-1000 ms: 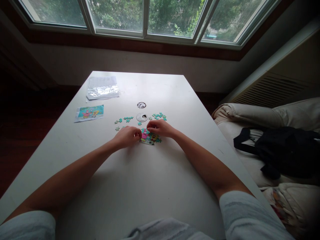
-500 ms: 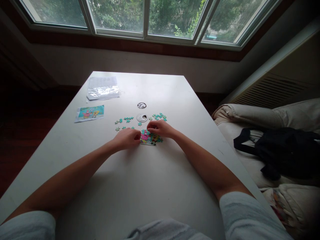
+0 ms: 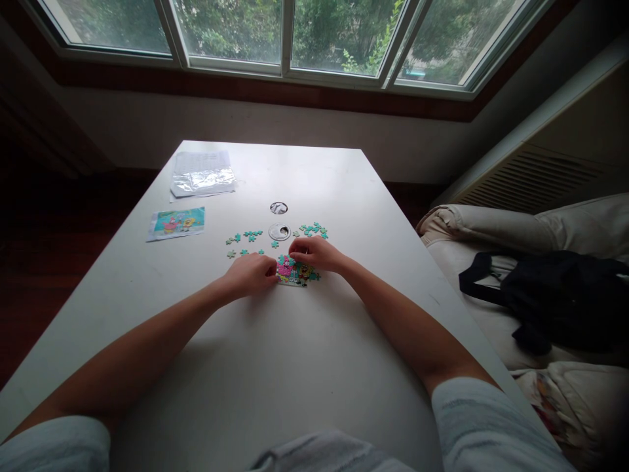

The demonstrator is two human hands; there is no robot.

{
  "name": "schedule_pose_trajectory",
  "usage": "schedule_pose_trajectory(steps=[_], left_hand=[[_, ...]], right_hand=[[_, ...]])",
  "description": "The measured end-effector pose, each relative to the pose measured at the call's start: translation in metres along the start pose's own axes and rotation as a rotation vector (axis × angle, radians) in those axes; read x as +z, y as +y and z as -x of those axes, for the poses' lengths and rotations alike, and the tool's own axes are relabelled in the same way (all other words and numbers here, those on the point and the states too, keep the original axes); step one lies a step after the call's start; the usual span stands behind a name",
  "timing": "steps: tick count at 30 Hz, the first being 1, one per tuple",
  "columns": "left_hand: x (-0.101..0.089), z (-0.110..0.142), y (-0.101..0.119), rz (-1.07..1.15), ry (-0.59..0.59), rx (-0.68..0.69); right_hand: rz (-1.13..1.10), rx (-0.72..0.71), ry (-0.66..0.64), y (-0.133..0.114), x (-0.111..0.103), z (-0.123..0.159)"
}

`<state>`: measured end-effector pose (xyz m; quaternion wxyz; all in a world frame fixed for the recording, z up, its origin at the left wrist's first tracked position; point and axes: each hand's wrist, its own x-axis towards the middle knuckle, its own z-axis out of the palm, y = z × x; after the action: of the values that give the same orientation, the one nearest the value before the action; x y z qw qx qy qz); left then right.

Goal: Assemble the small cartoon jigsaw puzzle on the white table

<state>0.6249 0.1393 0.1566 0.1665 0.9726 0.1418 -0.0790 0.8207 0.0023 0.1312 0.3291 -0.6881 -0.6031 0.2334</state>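
A partly joined jigsaw puzzle [image 3: 293, 275], pink, yellow and teal, lies flat on the white table [image 3: 275, 367]. My left hand [image 3: 252, 273] is curled at its left edge, fingertips touching that side. From the upper right, my right hand [image 3: 314, 253] reaches over the top edge with thumb and forefinger pinched; whatever sits between them is too small to make out. Loose teal puzzle pieces [image 3: 313, 229] are scattered beyond my right hand, and more loose pieces [image 3: 252, 235] lie beyond my left. My right hand covers part of the puzzle's upper edge.
Two round, silvery items [image 3: 280, 231] lie behind the puzzle. A printed picture sheet [image 3: 177, 223] and a clear plastic bag over papers [image 3: 203, 174] are at the left. To the right, a black bag [image 3: 565, 298] rests on a pale sofa [image 3: 442, 246].
My left hand has shifted very slightly at the puzzle's left edge. My right hand and the loose pieces look unchanged.
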Motion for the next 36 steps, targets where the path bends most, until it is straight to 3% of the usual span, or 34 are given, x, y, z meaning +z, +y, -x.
schedule_pose_trajectory(steps=[5,11,17,22,30,36], left_hand=[[0.0,0.0,0.0,-0.008,-0.008,-0.001],[0.001,0.0,0.002,-0.008,-0.011,0.008],[0.004,0.002,0.002,-0.016,-0.013,-0.016],[0.006,0.003,0.007,-0.019,0.069,-0.013],[0.025,0.0,0.023,-0.12,0.31,0.358],[0.035,0.003,0.026,-0.163,0.334,0.433]], right_hand=[[-0.057,0.003,0.028,0.001,-0.006,0.0],[-0.184,0.08,0.289,0.009,-0.05,0.003],[-0.112,0.156,0.29,0.018,-0.079,0.015],[0.137,0.17,0.262,0.032,-0.07,0.033],[0.302,0.085,0.327,0.042,-0.041,0.041],[0.356,0.033,0.369,0.037,-0.022,0.036]])
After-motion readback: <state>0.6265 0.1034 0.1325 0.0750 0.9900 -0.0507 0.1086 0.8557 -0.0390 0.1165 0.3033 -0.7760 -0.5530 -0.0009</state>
